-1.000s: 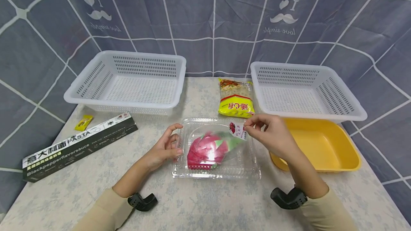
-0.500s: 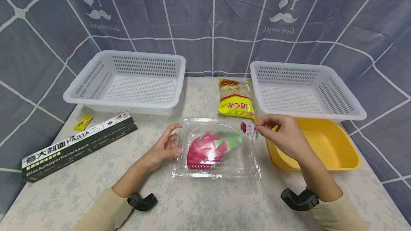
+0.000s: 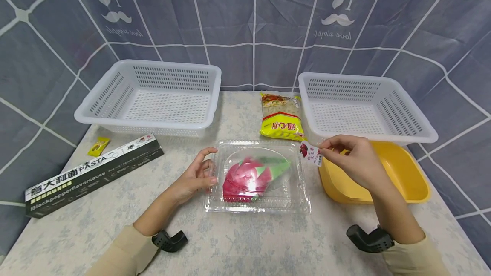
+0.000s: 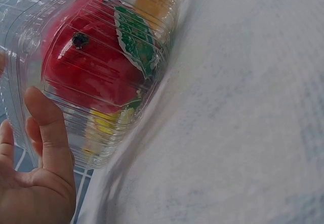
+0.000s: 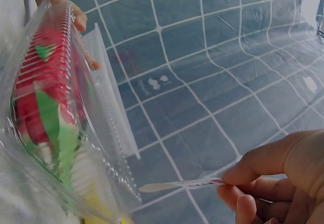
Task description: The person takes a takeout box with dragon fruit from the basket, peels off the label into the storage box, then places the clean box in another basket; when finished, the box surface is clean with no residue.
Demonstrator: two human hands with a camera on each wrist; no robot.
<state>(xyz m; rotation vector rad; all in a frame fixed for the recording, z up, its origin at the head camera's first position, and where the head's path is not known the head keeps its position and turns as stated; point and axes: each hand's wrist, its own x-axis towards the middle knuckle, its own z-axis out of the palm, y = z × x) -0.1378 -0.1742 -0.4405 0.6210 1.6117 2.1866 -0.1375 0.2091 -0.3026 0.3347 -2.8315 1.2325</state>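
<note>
A clear plastic clamshell box [image 3: 295, 199], lid down, stands at the middle of the table with a pink and green dragon fruit [image 3: 245, 178] inside. My left hand [image 3: 193, 178] holds the box by its left edge, thumb nearer me and index finger at the far part; the left wrist view shows the thumb [image 4: 48, 117] against the side. My right hand [image 3: 354, 159] pinches a small white label [image 3: 310, 153], printed with a red fruit and writing, between thumb and index finger. The label is just off the box's far right corner. Seen from the right wrist, it is nearly edge-on.
A yellow tub [image 3: 418, 182] stands under and beyond my right hand. White baskets stand at back left [image 3: 145, 125] and back right [image 3: 368, 137]. A yellow pasta bag [image 3: 281, 118] lies behind the box. A black PASTA box [image 3: 96, 173] and small yellow packet [image 3: 99, 146] lie left.
My right hand has moved right with the label, from over the lid to just past the box's right edge. My left hand and the box have stayed in place.
</note>
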